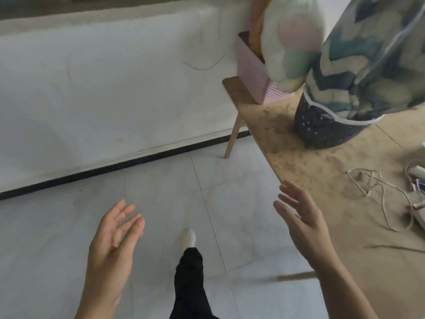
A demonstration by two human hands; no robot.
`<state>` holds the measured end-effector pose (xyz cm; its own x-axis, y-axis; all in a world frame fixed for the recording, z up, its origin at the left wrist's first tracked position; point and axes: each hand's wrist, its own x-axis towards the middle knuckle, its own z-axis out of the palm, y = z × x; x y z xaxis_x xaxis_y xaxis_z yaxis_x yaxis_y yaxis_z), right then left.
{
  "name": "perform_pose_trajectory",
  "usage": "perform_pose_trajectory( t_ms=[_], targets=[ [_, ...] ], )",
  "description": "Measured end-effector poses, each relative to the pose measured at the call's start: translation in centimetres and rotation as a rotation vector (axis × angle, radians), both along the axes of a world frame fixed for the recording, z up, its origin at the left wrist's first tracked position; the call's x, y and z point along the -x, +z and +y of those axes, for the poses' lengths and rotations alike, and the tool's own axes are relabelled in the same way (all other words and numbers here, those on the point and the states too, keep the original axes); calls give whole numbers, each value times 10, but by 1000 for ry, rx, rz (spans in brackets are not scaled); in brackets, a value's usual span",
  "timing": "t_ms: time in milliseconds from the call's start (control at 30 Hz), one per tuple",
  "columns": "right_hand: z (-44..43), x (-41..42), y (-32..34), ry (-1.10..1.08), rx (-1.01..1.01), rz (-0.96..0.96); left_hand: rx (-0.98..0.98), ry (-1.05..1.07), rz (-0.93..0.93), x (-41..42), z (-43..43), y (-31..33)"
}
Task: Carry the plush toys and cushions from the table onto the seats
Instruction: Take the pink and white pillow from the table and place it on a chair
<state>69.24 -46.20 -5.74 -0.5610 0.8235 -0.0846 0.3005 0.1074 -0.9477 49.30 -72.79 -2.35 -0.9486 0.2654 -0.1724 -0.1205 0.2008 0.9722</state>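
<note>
A patterned blue, grey and cream cushion (372, 61) stands in a dark perforated basket (322, 132) on the wooden table (305, 171) at the upper right. A pale plush toy (292, 40) with a pink patch leans beside it, over a pink perforated basket (255, 72) at the table's far corner. My left hand (112, 247) is over the floor, palm open, fingers apart, holding nothing. My right hand (301, 222) is open at the table's near edge, well short of the cushion and toy.
A white cord (379, 194) and small items (416, 180) lie on the table at the right. Pale tiled floor (69, 226) spreads to the left, bounded by a white wall with a black baseboard (115, 166). My leg and shoe (187, 238) are below.
</note>
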Motion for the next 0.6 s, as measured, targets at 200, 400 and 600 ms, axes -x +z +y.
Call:
perform_pose_trajectory(
  t_ms=[200, 400, 600],
  targets=[
    [81, 143, 1, -129, -1, -66, -7, -191, -32, 181, 123, -1],
    [157, 235, 43, -341, -35, 11, -58, -393, 49, 318, 264, 46],
    [239, 295, 33, -499, -109, 27, -29, -575, 109, 390, 393, 41]
  ],
)
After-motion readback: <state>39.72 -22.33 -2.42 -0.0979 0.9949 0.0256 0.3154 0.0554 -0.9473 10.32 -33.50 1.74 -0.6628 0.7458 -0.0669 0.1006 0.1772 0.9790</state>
